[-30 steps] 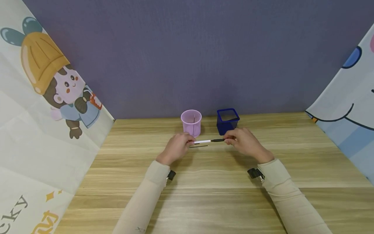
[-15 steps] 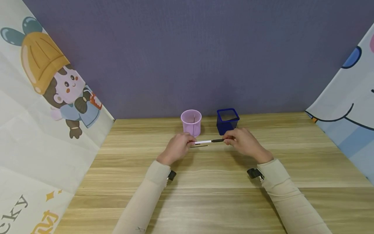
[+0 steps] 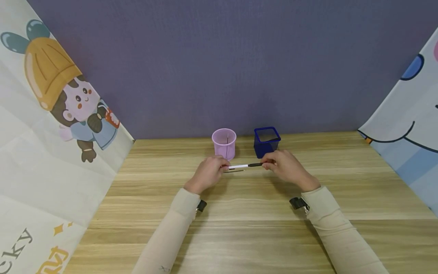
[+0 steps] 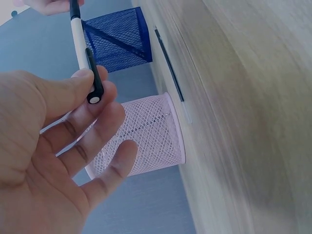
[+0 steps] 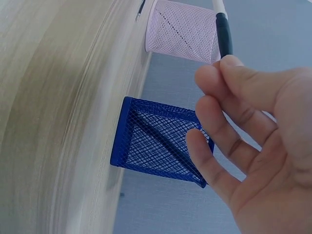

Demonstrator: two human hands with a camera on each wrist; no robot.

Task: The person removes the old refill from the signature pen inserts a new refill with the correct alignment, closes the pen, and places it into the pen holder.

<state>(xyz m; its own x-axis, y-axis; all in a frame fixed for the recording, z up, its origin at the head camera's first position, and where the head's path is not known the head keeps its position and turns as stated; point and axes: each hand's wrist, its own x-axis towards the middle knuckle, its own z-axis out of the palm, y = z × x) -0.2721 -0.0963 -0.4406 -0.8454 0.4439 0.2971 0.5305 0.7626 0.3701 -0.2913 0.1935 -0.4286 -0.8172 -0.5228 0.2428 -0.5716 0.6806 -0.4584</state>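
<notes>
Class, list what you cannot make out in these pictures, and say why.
Right wrist view: the end of the pen's black part, hidden by the right hand.
Right wrist view: the rest of the thin dark rod, cut off by the top edge.
Head view: the mark on the left sleeve, too small to read.

A flat table [image 3: 239, 236] with a light brown, streaked wood-grain surface bears everything here. Near its far edge stands a round pink mesh cup [image 3: 219, 151], upright, with its open mouth upward. To the right of the pink cup, apart from it, stands a square dark-blue mesh holder [image 3: 261, 150], also upright. In front of the pink cup, slightly to its right, a thin black rod [image 4: 171, 68] with a clear end lies flat, roughly parallel to the far edge.
</notes>
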